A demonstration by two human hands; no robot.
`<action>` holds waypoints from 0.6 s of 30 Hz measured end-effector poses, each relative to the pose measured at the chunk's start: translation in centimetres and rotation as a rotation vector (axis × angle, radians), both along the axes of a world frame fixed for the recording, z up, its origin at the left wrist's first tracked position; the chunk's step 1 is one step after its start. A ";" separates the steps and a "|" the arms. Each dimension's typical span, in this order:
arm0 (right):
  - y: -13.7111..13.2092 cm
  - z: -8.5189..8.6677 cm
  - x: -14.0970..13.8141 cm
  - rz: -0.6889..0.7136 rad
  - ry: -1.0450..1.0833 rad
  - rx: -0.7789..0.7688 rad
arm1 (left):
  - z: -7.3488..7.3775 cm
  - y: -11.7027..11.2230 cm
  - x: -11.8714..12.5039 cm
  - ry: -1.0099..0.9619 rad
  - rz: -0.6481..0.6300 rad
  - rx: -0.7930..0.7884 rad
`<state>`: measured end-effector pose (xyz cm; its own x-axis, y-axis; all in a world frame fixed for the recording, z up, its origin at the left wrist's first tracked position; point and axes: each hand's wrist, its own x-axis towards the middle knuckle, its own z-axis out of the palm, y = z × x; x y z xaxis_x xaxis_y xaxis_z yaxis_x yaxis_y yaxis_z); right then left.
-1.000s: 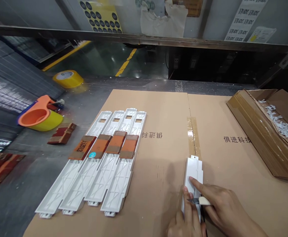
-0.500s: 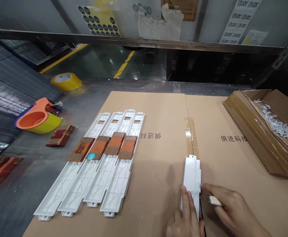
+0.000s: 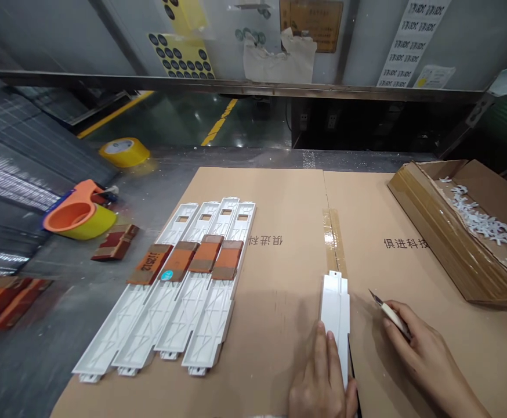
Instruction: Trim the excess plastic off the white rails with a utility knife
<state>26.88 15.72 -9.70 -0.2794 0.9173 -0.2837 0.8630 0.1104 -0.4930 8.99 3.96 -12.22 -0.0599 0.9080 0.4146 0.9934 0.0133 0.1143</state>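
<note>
A long white plastic part (image 3: 336, 299) lies lengthwise on the cardboard sheet (image 3: 275, 313). My left hand (image 3: 321, 377) rests over its near end, fingers along the top and thumb at the right edge, gripping it. To the right, my right hand (image 3: 423, 348) pinches a craft knife (image 3: 391, 316) by its pale handle, the pointed blade facing up and left, apart from the part. Left of my hands lie several similar white plastic parts (image 3: 136, 325), side by side, with brown-taped orange blocks (image 3: 205, 253) across their middles.
At the right a cardboard box (image 3: 445, 238) holds many small white plastic pieces (image 3: 484, 223). On the dark table at left are a tape dispenser (image 3: 79, 217), a yellow tape roll (image 3: 125, 152) and more taped blocks (image 3: 7, 302). A metal frame (image 3: 236, 87) crosses the far side.
My right hand has drawn the knife away from the white part's right edge, moving right and slightly up. My left hand stays on the part. The whole view has shifted a little.
</note>
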 end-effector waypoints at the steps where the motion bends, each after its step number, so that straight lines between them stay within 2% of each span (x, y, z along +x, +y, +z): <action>1: 0.0 -0.2 0.1 -0.008 -0.009 0.051 | -0.1 0.0 0.0 -0.006 0.004 0.001; 5: 0.2 -1.0 0.7 0.031 -0.121 0.323 | -0.2 -0.3 0.2 -0.068 0.030 -0.033; 8: 0.2 -1.3 0.6 0.061 -0.294 0.456 | -0.1 -0.6 0.3 -0.148 0.080 -0.065; 12: 0.2 -1.3 0.1 0.101 -0.461 0.555 | 0.6 -1.0 0.2 -0.209 0.115 -0.036; 18: 0.4 -1.2 -0.1 0.101 -0.432 0.626 | 2.1 -1.5 -0.1 -0.241 0.162 0.115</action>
